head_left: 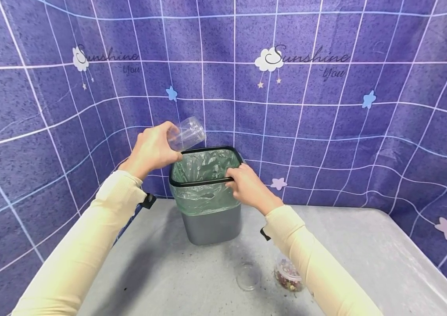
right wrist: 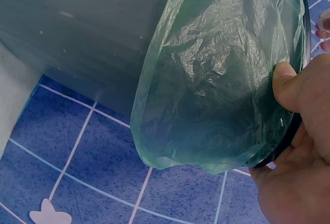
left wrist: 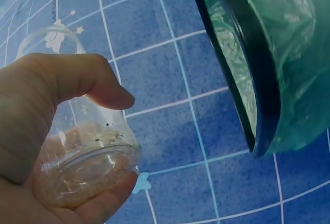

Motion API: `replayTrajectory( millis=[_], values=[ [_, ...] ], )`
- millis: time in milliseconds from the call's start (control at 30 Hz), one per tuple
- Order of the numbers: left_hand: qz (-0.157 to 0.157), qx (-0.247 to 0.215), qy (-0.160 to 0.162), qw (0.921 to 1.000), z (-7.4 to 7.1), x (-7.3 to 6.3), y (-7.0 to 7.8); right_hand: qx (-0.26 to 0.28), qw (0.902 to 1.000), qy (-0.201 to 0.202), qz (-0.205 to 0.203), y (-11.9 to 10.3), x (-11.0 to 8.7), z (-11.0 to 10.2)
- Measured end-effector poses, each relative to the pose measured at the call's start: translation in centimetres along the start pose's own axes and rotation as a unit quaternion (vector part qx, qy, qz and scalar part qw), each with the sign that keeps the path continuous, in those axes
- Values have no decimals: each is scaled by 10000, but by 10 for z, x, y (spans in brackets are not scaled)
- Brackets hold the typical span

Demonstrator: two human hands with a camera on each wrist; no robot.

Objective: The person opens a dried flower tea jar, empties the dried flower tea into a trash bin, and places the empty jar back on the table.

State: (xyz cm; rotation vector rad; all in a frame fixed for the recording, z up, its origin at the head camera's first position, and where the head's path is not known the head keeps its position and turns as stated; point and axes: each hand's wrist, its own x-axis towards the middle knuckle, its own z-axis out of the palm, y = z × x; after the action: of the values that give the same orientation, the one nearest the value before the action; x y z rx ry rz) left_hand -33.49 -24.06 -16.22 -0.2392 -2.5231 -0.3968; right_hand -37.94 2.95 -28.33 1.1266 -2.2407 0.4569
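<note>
My left hand [head_left: 153, 147] grips a clear plastic jar [head_left: 187, 134], tilted on its side just above the left rim of a trash can. Small dark specks cling inside the jar [left wrist: 111, 139] in the left wrist view. The grey trash can [head_left: 212, 228] stands upright, lined with a green plastic bag [head_left: 203, 199] folded over its outside under a black rim ring [head_left: 203, 182]. At the near right corner my right hand [head_left: 248, 186] holds that rim; its thumb [right wrist: 285, 82] presses on the bag in the right wrist view, with fingers around the ring.
A round clear lid [head_left: 248, 276] lies on the grey tabletop [head_left: 349, 254]. Beside it, a small clear tub [head_left: 287, 276] of reddish-brown dried bits sits partly behind my right forearm. Crumbs dot the table. A purple-blue gridded curtain [head_left: 310, 145] hangs close behind the can.
</note>
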Motion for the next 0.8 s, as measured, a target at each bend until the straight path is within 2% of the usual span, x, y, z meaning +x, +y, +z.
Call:
replayTrajectory(
  millis=[133,333,467,800],
  values=[
    [-193,-228,99,9995,2,-4,3,-16,10000,-41,12,0,1,0],
    [-322,-536,410,9972,6,-9,10,8,10000,-45,14,1,3,0],
    [-555,-707,542,9945,8,-14,13,19,10000,-72,24,1,2,0],
    [-1282,-1638,834,9746,8,-38,26,-52,10000,-68,-8,2,2,1]
  ],
)
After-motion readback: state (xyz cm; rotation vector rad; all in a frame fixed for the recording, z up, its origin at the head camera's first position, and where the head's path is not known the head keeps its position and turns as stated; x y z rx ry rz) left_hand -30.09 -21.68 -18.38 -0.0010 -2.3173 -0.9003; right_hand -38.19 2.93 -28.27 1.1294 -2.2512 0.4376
